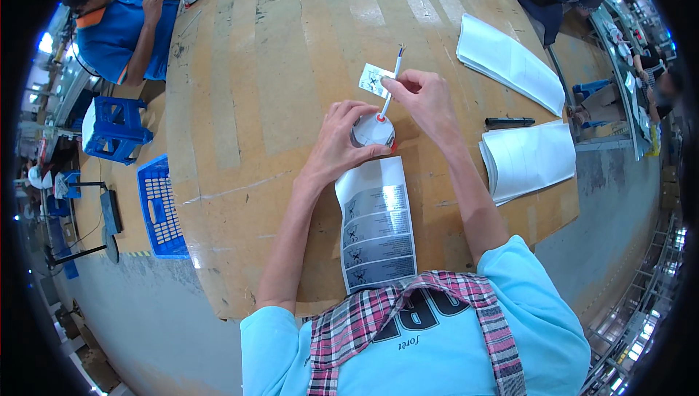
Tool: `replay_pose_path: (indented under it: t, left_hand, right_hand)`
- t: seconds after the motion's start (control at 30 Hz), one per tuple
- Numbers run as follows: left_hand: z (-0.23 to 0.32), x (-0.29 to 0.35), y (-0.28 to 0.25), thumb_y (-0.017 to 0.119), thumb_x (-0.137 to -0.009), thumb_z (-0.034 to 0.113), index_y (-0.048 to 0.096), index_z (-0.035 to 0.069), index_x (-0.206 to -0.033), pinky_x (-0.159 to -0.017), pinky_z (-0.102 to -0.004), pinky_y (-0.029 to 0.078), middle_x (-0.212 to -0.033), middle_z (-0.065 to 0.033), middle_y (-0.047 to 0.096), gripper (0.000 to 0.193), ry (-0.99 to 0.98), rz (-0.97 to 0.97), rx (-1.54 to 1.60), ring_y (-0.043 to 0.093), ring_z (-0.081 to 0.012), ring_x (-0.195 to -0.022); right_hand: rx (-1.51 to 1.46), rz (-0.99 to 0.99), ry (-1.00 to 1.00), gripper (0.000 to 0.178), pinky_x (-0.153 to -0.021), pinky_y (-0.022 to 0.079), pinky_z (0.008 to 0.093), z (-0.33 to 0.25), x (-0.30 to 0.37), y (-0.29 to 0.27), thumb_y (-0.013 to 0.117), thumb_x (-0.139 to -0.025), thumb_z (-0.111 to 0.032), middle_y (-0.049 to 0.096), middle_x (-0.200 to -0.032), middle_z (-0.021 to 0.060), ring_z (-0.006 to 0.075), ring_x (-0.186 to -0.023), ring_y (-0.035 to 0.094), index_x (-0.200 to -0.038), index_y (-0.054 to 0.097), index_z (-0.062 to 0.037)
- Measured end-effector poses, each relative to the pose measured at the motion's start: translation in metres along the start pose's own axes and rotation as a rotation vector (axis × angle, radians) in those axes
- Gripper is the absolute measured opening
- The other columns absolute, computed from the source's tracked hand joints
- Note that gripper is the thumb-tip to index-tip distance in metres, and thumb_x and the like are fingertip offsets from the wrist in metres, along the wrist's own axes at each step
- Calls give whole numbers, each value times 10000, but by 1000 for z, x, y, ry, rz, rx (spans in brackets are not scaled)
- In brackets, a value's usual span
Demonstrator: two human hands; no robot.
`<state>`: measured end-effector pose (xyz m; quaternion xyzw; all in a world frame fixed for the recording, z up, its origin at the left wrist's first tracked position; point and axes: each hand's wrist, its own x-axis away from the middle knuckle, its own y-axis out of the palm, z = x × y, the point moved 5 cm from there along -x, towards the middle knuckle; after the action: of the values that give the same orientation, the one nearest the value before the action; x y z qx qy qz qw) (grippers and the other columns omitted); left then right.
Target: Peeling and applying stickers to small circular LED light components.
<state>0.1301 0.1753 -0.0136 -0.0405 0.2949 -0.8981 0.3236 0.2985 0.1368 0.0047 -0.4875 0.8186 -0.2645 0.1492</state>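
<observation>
Round white plastic device with red ring (368,132) held at middle of brown, tape-streaked worktop (291,53), between left and right edges. Device gripped by left hand (338,139), thumb and fingers curled round it. Slim white cable (398,63) raised from device. Small rectangular white label (373,80) pinched beside cable by right hand (431,102), thumb and forefinger together. Grey-and-white label strip (378,225) laid toward near edge. Black marker (509,123) placed between two white paper stacks (529,159) along right edge.

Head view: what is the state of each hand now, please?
Left hand: closed around the round white device.
Right hand: pinching at the white cable and small label.
</observation>
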Motion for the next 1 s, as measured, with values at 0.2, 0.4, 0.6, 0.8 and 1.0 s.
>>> replay_pose_path:
  t: [0.2, 0.4, 0.6, 0.8, 1.0]
  left_hand:
    - [2, 0, 1, 822, -638, 357, 570, 66, -1163, -992, -401, 383, -1199, -95, 512, 652, 3, -6, 13, 434, -280, -1170]
    - [6, -3, 4, 820, -632, 346, 564, 70, -1157, -1000, -405, 352, -1179, -86, 526, 647, 32, 14, -49, 440, -282, -1155]
    - [-3, -3, 9, 780, -686, 368, 567, 61, -1147, -945, -377, 383, -1134, -87, 546, 593, 131, 76, -120, 474, -270, -1113]
    - [-21, -13, 5, 712, -787, 360, 562, -26, -1147, -856, -362, 470, -1077, -151, 586, 549, -259, 209, 615, 573, -251, -1009]
    - [-8, 0, 8, 775, -707, 313, 509, 15, -1215, -972, -394, 391, -1217, -135, 504, 646, 71, 151, -23, 476, -281, -1138]
  right_hand:
    - [-229, 128, -88, 265, -573, 467, 278, -6, -1, -3, 661, -826, -223, 670, -683, 106, 128, -613, 622, -849, 682, 40]
    - [-317, 109, -73, 238, -595, 483, 255, -9, 0, -3, 636, -848, -164, 684, -717, 111, 113, -663, 641, -859, 676, 71]
    - [-386, 113, -86, 226, -578, 463, 229, -2, -3, 2, 635, -860, -157, 667, -728, 65, 87, -652, 609, -872, 666, 67]
    - [-561, 109, -61, 190, -597, 450, 199, 0, -4, 1, 634, -865, -137, 653, -764, 53, 62, -689, 590, -908, 654, 47]
    - [-330, 24, -20, 242, -644, 465, 223, -2, 1, 9, 668, -837, -157, 688, -830, 72, 80, -743, 615, -956, 673, 53]
